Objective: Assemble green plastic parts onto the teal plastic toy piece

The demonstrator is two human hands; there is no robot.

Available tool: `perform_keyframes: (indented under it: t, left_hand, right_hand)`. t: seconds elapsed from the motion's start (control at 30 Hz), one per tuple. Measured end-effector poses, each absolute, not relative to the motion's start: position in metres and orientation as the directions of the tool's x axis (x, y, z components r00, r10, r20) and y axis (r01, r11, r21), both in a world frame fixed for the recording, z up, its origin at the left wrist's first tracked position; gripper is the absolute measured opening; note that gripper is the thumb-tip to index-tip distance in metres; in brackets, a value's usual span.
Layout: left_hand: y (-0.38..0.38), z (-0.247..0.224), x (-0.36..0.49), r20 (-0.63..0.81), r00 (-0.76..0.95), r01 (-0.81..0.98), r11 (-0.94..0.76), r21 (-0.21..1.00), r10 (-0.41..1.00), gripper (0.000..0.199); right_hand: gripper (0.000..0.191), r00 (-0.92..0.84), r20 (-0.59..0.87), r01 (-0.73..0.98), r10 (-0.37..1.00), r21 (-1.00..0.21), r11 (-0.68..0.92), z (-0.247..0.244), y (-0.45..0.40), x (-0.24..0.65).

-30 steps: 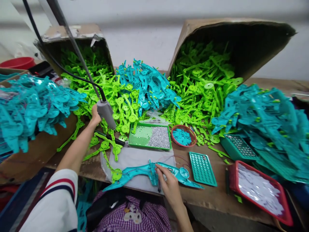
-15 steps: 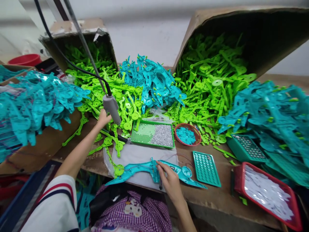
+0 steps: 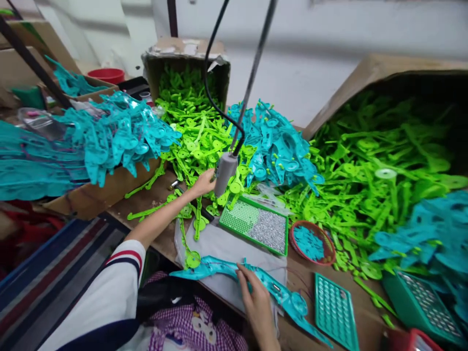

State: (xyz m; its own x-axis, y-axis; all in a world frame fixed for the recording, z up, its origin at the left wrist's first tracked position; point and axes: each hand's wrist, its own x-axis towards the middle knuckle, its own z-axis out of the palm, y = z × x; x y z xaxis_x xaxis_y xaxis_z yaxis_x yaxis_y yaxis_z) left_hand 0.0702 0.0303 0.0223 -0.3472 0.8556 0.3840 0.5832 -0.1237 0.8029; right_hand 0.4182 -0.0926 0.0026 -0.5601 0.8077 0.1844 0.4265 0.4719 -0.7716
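Observation:
On the near edge of the bench lies a long, curved turquoise plastic piece [image 3: 292, 302], shaped like a toy bow, with a thin cord on it. My right hand [image 3: 258, 297] grips it around the middle, its fingertips on the top face. My left hand [image 3: 204, 184] is stretched forward to the pile of lime-green plastic parts [image 3: 197, 126]. Its fingers pass behind a grey cylindrical tool [image 3: 225, 173] that hangs from a rod and black cable, so what they hold is hidden. Under the turquoise piece is a pale sheet [image 3: 234, 248].
Behind the sheet stands a green tray [image 3: 221, 220] of small metal pieces. A red-brown basket [image 3: 331, 256] holds turquoise bits. To the right are a teal tray [image 3: 336, 312] and a dark-green box [image 3: 397, 297]. Turquoise parts [image 3: 120, 131] heap up on the left. A cardboard box [image 3: 351, 90] spills green parts.
The view has swung left and the scene shifts rightward. My left hand stays by the hanging grey tool. My right hand keeps hold of the turquoise piece, which now looks more slanted.

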Motion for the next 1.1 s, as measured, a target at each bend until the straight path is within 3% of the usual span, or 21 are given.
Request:
perform_keyframes:
  t: [0.17,0.23,0.3,0.4,0.67,0.93,1.0,1.1]
  left_hand:
    - [0.007,0.023,0.044,0.514,-0.33,0.722,-0.139,0.678,0.792,0.023]
    - [0.005,0.028,0.022,0.558,-0.456,0.77,-0.007,0.638,0.693,0.025]
    - [0.004,0.032,-0.005,0.511,-0.637,0.713,0.188,0.676,0.578,0.028]
    - [0.0,0.03,-0.034,0.449,-0.74,0.634,0.296,0.714,0.502,0.03]
    - [0.012,0.031,-0.034,0.496,-0.671,0.711,0.29,0.641,0.551,0.042]
    - [0.022,0.05,-0.042,0.325,-0.651,0.736,0.465,0.492,0.686,0.013]
    - [0.018,0.05,-0.042,0.346,-0.659,0.719,0.424,0.551,0.668,0.01]
    - [0.016,0.055,-0.038,0.336,-0.773,0.54,0.279,0.794,0.539,0.011]
  right_hand:
    - [0.036,-0.586,0.163,0.445,0.794,-0.754,0.483,-0.001,-0.092,0.41]
    - [0.037,-0.599,0.171,0.45,0.782,-0.736,0.506,-0.001,-0.093,0.404]
    - [0.038,-0.603,0.18,0.461,0.777,-0.717,0.523,-0.001,-0.094,0.4]
    - [0.038,-0.596,0.19,0.481,0.78,-0.693,0.537,-0.002,-0.097,0.397]
    - [0.036,-0.631,0.214,0.491,0.746,-0.634,0.597,0.001,-0.096,0.394]
    - [0.033,-0.613,0.257,0.48,0.747,-0.63,0.611,0.003,-0.099,0.398]
    - [0.032,-0.618,0.25,0.461,0.746,-0.653,0.601,0.011,-0.102,0.403]
    - [0.029,-0.608,0.207,0.427,0.767,-0.729,0.535,0.034,-0.107,0.402]
